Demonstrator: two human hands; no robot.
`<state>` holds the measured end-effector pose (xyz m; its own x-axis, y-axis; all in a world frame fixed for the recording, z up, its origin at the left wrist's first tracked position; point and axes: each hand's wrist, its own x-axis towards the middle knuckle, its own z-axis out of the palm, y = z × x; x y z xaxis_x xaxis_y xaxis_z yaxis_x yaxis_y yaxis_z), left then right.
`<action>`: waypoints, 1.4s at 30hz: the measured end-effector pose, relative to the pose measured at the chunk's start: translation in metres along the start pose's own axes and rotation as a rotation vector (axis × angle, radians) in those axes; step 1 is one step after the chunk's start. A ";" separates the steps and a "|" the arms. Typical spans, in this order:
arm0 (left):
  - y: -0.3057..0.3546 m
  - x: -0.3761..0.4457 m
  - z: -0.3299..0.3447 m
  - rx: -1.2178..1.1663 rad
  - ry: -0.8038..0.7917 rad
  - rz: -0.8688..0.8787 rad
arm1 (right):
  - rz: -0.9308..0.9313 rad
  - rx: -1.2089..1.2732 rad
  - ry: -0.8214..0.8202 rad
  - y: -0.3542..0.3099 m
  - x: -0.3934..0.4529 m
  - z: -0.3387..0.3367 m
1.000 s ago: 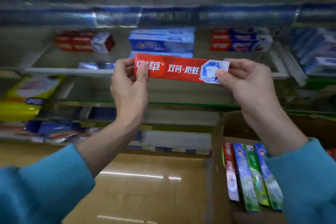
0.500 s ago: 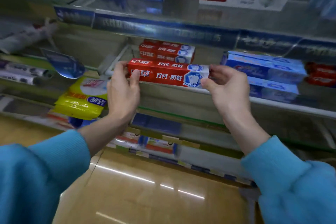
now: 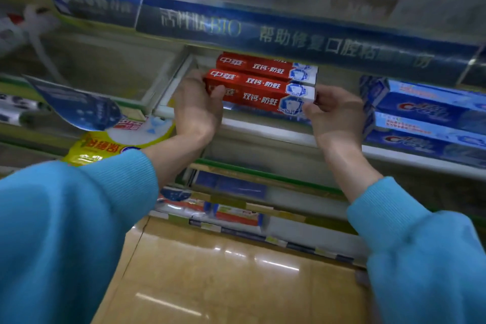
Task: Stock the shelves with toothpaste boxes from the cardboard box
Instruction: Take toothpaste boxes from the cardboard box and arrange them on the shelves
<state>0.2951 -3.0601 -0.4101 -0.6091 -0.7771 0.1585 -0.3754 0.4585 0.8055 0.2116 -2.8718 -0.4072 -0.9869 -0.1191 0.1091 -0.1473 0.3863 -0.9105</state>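
Note:
I hold a red toothpaste box [image 3: 259, 96] lengthwise at the front of the middle shelf [image 3: 265, 129]. My left hand [image 3: 196, 108] grips its left end, thumb over the front face. Its right end is pinched by the fingertips of my right hand [image 3: 335, 116]. The box sits just in front of a stack of matching red boxes [image 3: 265, 68] on the same shelf. The cardboard box is out of view.
Blue toothpaste boxes [image 3: 426, 116] are stacked right of my right hand. A blue banner strip [image 3: 263, 31] fronts the shelf above. A yellow packet [image 3: 105, 144] and a blue hanging tag [image 3: 79, 105] sit left. Lower shelves [image 3: 263, 208] and tan floor [image 3: 223, 284] lie below.
Both hands have carried the red box forward and onto the shelf, up against the stacked red boxes. The view has closed in on the shelf and shifted left.

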 end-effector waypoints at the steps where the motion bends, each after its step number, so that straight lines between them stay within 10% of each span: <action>1: -0.001 0.004 0.003 0.011 -0.007 0.001 | -0.002 0.001 0.015 0.002 0.002 0.002; 32: 0.010 -0.065 0.010 0.074 0.049 0.149 | 0.047 0.203 -0.080 0.026 -0.022 -0.047; 42: 0.137 -0.248 0.139 -0.211 -0.544 0.286 | 0.149 0.027 0.111 0.113 -0.058 -0.267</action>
<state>0.2980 -2.7445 -0.4183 -0.9524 -0.2821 0.1159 -0.0344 0.4770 0.8782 0.2345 -2.5771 -0.4103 -0.9991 0.0402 0.0146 0.0012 0.3671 -0.9302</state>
